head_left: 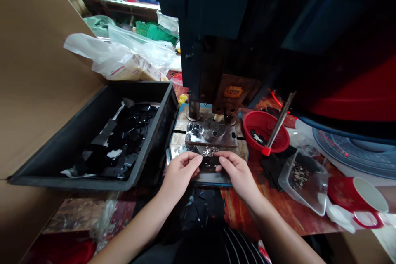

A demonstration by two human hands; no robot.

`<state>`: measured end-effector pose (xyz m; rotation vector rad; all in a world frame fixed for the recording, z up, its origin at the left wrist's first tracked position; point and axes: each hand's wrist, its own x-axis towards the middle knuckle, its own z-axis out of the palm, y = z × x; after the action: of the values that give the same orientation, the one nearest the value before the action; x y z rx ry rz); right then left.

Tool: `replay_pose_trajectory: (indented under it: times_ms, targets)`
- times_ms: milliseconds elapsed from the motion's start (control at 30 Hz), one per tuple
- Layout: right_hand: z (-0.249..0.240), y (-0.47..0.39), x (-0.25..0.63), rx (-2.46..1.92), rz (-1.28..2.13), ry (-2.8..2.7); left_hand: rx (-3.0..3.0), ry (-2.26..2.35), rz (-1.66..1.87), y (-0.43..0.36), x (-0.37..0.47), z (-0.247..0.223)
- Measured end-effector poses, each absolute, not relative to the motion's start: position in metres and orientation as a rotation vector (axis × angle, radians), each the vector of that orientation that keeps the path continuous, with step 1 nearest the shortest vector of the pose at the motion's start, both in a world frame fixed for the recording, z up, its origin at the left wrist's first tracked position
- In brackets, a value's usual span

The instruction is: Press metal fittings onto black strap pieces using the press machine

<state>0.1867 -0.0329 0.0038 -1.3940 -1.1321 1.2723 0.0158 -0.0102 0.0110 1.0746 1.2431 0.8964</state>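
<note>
My left hand (pixel 185 166) and my right hand (pixel 232 166) pinch opposite ends of a small flat black piece (pixel 209 161), held level between them. Its exact kind I cannot make out. Just behind it, a pile of small shiny metal parts (pixel 210 151) lies on the press bed. Beyond the pile sits a metal die plate (pixel 227 135) with a round disc (pixel 214 128), under the head of a dark press (pixel 233 90). Several more black pieces (pixel 202 204) lie below my hands, near the front edge.
A black bin (pixel 133 183) of black sheet pieces stands at left, beside cardboard (pixel 37 90). At right are a red basket (pixel 283 142), a metal lever (pixel 281 121), a clear tray (pixel 318 204) with small metal parts, and a red mug (pixel 343 194). Plastic bags (pixel 123 49) lie behind.
</note>
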Motion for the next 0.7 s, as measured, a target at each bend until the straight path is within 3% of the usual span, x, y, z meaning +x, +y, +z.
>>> replay_pose_trajectory:
  times_ms: [333, 700]
  targets:
    - [0.005, 0.043, 0.197, -1.409, 0.428, -1.447, 1.839, 1.451, 1.306, 0.062, 0.048, 0.012]
    - [-0.006, 0.07, 0.202, -1.448, 0.472, -1.413, 1.908, 1.593, 1.232, 0.085, 0.056, 0.007]
